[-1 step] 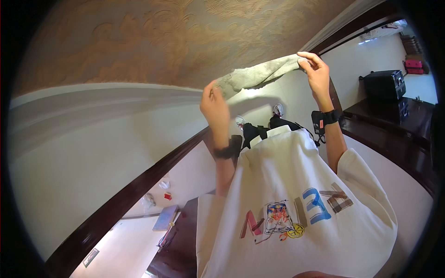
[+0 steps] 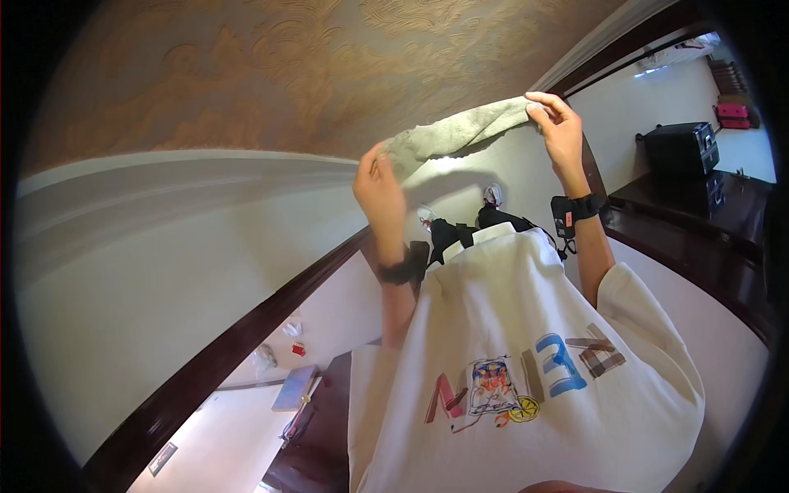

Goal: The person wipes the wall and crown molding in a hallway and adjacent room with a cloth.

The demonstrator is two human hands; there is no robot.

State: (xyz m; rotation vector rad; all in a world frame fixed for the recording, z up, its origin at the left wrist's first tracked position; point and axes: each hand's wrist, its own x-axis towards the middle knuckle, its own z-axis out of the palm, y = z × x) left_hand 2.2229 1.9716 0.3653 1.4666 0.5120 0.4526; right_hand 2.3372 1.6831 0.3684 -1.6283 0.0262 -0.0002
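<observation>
A grey-green cloth (image 2: 460,131), folded into a long strip like a rag, hangs stretched between my raised hands in front of the textured wall. Its left end is pinched in the fingers of my left hand (image 2: 380,193), which is slightly blurred. My right hand (image 2: 561,135) grips the other end between thumb and fingers, a little higher. The cloth sags slightly along its lower edge. Each wrist wears a black strap with a small device. What lies inside the cloth's folds is hidden.
A brown-gold patterned wall (image 2: 271,74) rises ahead, with a pale ledge along its foot. A dark wooden door frame (image 2: 205,366) runs at the left. At the right, a black case (image 2: 680,149) stands near a dark wooden surface (image 2: 670,205), with a pink bag (image 2: 734,116) behind.
</observation>
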